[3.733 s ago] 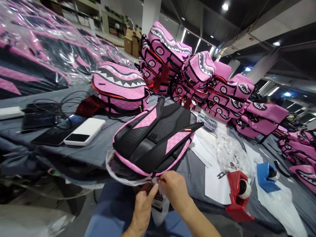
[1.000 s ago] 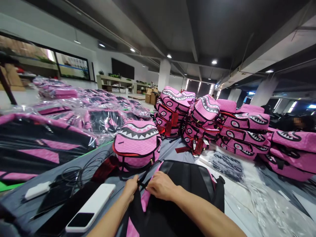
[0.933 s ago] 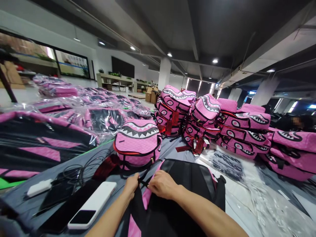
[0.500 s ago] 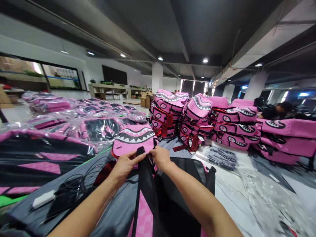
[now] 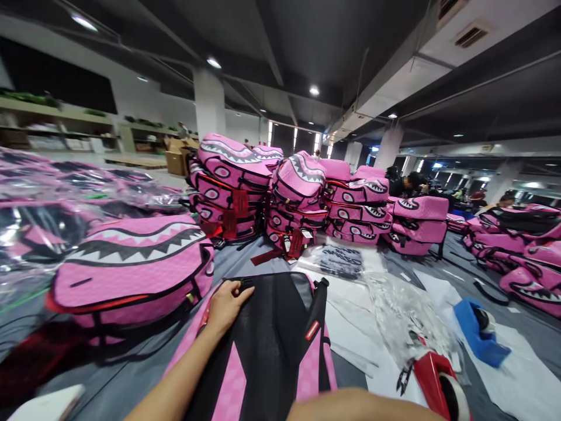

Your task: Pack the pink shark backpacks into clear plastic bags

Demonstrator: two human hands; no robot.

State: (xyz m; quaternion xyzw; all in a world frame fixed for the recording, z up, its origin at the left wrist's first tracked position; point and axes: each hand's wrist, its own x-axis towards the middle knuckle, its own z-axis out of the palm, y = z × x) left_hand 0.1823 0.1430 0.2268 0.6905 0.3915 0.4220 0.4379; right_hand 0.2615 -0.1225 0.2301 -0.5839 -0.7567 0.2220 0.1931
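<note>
A grey surface (image 5: 263, 260) in a large hall carries stacks of pink backpacks (image 5: 302, 199). Near its front edge lies a black-and-pink backpack (image 5: 267, 351), back panel up. The left hand (image 5: 225, 304) rests at its top, fingers (image 5: 241, 289) curled around the black top handle. Only the right forearm shows, so that hand's grip cannot be told. A shark-mouth backpack (image 5: 131, 269) lies just beside, to the left.

Dim hall, ceiling spotlights, wide-angle edge warp, motion blur
</note>
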